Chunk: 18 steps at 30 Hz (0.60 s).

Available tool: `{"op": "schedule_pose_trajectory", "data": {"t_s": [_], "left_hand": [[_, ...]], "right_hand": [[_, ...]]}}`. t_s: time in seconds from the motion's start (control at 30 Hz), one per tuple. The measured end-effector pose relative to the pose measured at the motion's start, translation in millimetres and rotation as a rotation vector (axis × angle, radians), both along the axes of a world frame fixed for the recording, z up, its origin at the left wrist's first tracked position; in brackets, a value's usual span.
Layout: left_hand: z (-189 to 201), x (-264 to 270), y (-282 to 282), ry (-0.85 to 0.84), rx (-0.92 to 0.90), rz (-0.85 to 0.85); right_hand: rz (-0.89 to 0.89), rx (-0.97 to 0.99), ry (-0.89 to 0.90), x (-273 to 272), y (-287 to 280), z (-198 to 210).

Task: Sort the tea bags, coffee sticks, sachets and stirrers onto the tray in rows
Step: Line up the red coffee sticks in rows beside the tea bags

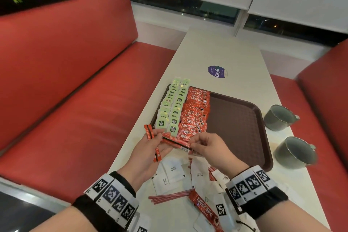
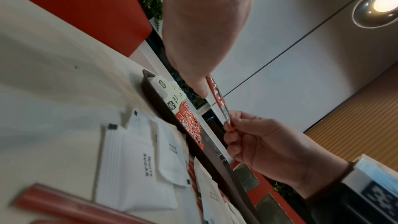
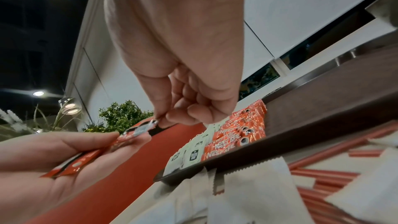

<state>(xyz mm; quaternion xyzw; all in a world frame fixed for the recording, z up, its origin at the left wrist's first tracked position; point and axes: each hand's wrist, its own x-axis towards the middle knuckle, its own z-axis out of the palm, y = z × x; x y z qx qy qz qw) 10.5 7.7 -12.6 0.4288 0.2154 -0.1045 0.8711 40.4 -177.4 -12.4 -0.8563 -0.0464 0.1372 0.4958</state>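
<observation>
A brown tray (image 1: 237,118) carries two rows of green tea bags (image 1: 173,107) and a row of red coffee sticks (image 1: 195,115) along its left side. Just in front of it my left hand (image 1: 156,138) holds a few red coffee sticks (image 1: 157,153) against its palm. My right hand (image 1: 194,145) pinches the end of one of them, a coffee stick (image 1: 177,142) lying crosswise between both hands. The right wrist view shows that pinch (image 3: 159,122) on the stick's silver end (image 3: 146,127), and the left hand (image 3: 53,151) with sticks (image 3: 86,157).
White sugar sachets (image 1: 173,171), red stirrers (image 1: 169,196) and a loose coffee stick (image 1: 205,207) lie on the table near me. Two grey mugs (image 1: 278,117) (image 1: 295,152) stand right of the tray. Red benches flank the table. The tray's right half is bare.
</observation>
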Motion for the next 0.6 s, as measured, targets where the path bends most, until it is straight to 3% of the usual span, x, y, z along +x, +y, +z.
{"op": "schedule_pose_trajectory", "data": {"t_s": [0.1,0.17,0.27,0.47,0.53,0.6], "left_hand": [[3,-2,0,0.046,0.001,-0.081],[8,-2,3,0.048,-0.034,-0.098],[11,0,11,0.013,-0.037,-0.104],[11,-1,15,-0.068,0.093,-0.113],[8,-1,14,-0.104,0.194,-0.13],[7,-1,13,-0.133,0.263,-0.142]], "right_hand": [[0.035,-0.216,-0.527,-5,2,-2],[0.159,-0.299,-0.843,-8,0,-8],[0.239,-0.329,-1.042,-11,-5,-20],[0.205,-0.267,-1.018,-18,-2,-25],[0.106,-0.177,-0.866,-21,3,-20],[-0.053,-0.092,-0.578,-19,8,-12]]}}
